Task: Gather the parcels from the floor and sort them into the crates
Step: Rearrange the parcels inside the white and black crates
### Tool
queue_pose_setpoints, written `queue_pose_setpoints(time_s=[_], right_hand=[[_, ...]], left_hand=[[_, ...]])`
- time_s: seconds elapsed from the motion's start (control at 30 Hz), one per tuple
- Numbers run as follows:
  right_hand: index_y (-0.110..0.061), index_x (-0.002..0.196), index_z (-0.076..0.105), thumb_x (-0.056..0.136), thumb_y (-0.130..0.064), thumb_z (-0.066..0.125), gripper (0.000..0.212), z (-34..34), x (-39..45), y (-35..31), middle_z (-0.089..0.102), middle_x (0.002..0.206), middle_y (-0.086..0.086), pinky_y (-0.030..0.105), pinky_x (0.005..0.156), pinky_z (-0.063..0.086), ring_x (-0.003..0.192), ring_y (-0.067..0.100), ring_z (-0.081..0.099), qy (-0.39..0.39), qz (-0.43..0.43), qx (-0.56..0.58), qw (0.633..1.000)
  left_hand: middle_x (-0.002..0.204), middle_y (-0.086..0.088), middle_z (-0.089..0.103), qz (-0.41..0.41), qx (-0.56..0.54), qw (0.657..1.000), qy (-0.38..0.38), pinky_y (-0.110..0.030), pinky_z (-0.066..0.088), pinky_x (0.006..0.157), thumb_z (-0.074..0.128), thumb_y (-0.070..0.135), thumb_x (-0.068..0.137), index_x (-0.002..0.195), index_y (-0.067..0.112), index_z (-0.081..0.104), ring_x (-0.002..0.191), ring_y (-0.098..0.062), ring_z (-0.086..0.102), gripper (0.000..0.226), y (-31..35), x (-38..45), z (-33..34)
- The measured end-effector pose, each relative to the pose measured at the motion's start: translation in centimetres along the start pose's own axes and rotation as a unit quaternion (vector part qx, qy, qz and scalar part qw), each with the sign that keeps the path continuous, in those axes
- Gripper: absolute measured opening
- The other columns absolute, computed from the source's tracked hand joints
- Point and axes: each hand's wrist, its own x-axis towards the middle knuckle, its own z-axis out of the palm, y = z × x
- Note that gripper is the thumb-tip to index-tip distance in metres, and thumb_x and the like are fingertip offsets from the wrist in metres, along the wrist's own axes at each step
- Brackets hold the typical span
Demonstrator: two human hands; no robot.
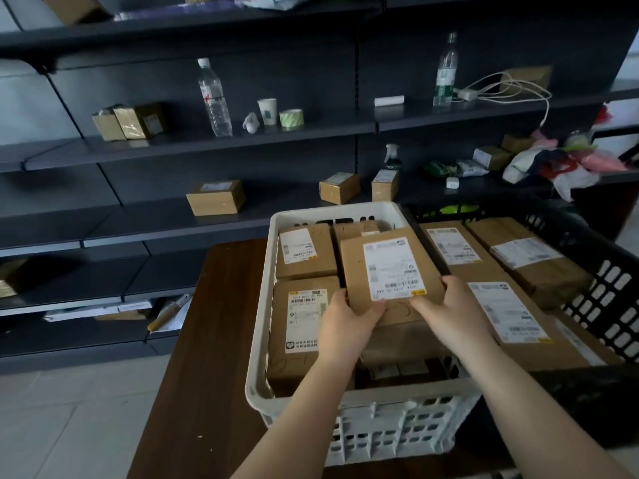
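Holding a flat cardboard parcel (390,276) by its near edge, both hands work over the white crate (363,426) in the head view. The left hand (347,321) grips the parcel's near left corner, thumb on top and fingers curled beneath; the right hand (449,309) grips the near right corner the same way, thumb lying on the cardboard just under the white shipping label (392,267). The parcel is tilted, its far end raised, and it sits above the other boxes inside the white crate, toward the crate's right side.

Within that crate lie more brown parcels: a small labelled box (304,252) at the far left and a larger labelled box (299,326) at the near left, partly covered by the left hand. Another box shows beneath the held one.

Just beside the white crate, on its right and touching it, stands a black crate (612,288) with a slotted wall, packed with several flat labelled parcels (508,316). Both crates rest on a dark wooden surface (204,340).

Behind them runs dark shelving (138,216). On it stand two clear plastic bottles (214,98), a paper cup (268,111), a roll of tape (291,118), a spray bottle (392,159), a white charger with cable (501,88) and a few small cardboard boxes (215,197). At the right end lies a heap of coloured bags (560,164).
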Motion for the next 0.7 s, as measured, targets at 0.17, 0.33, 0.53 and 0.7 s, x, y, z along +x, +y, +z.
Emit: queue_pose_setpoints(time_s=[0.17, 0.33, 0.53, 0.7], right_hand=[[-0.011, 0.146, 0.021, 0.090, -0.020, 0.053, 0.065, 3.4, 1.0, 1.3, 0.029, 0.150, 0.010, 0.041, 0.101, 0.043, 0.129, 0.028, 0.040, -0.202, 0.041, -0.297, 0.932], [-0.012, 0.149, -0.008, 0.090, -0.009, 0.050, 0.083, 4.9, 1.8, 1.3, -0.015, 0.157, 0.010, 0.044, 0.106, 0.036, 0.136, 0.038, 0.018, -0.231, 0.049, -0.444, 0.864], [-0.002, 0.148, -0.005, 0.089, -0.011, 0.054, 0.083, 5.0, 2.7, 2.2, -0.008, 0.155, 0.025, 0.051, 0.116, 0.015, 0.141, 0.045, 0.003, -0.242, 0.000, -0.508, 0.827], [0.002, 0.147, -0.005, 0.092, -0.016, 0.053, 0.082, 5.8, 2.7, 3.6, -0.004, 0.153, 0.030, 0.052, 0.116, 0.007, 0.140, 0.047, 0.002, -0.225, -0.030, -0.523, 0.821]], left_hand=[[0.114, -0.002, 0.060, 0.011, 0.332, 0.943, -0.036, -0.036, 0.039, 0.094, 0.058, 0.029, 0.086, 0.119, 0.018, 0.047, 0.117, -0.023, 0.046, 0.037, -2.4, 0.0, 1.4], [0.121, 0.003, 0.059, 0.035, 0.346, 0.937, -0.033, -0.038, 0.034, 0.101, 0.058, 0.027, 0.085, 0.117, 0.025, 0.057, 0.124, -0.023, 0.040, 0.033, -3.3, 0.8, 2.0], [0.139, 0.008, 0.048, 0.021, 0.370, 0.928, -0.032, -0.038, 0.025, 0.110, 0.059, 0.035, 0.085, 0.133, 0.029, 0.049, 0.135, -0.021, 0.029, 0.049, -3.9, 1.2, 2.0], [0.143, 0.012, 0.044, 0.020, 0.371, 0.928, -0.018, -0.036, 0.022, 0.112, 0.061, 0.035, 0.085, 0.134, 0.030, 0.048, 0.137, -0.019, 0.027, 0.050, -4.2, 1.3, 2.2]])
